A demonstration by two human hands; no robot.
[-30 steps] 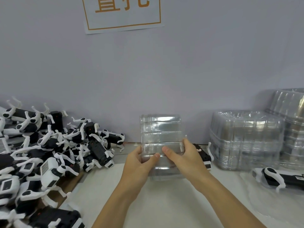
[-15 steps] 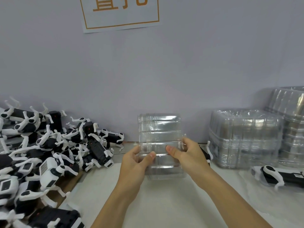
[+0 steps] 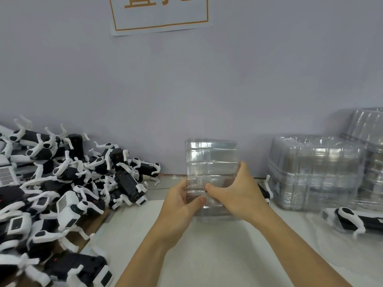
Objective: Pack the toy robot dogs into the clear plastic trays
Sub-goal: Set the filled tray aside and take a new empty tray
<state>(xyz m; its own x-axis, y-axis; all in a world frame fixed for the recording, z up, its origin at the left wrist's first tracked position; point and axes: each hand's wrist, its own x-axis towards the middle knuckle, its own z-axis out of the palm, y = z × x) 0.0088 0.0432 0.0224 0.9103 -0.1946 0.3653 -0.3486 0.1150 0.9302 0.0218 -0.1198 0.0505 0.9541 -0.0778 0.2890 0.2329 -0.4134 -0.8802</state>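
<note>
A clear plastic tray stands upright in front of me above the white table surface. My left hand grips its lower left edge, thumb on the front face. My right hand grips its lower right side, thumb pressed on the front. A heap of black-and-white toy robot dogs lies to the left. One dog is partly hidden behind my right hand. Another dog lies at the right on clear plastic.
Stacks of clear trays stand at the right against the grey wall, with a taller stack further right. A paper sign hangs on the wall above. The table's brown edge shows under the dog heap.
Both hands have shifted slightly on the tray; the thumbs now sit closer together on its front face. The tray stays upright in about the same place.
</note>
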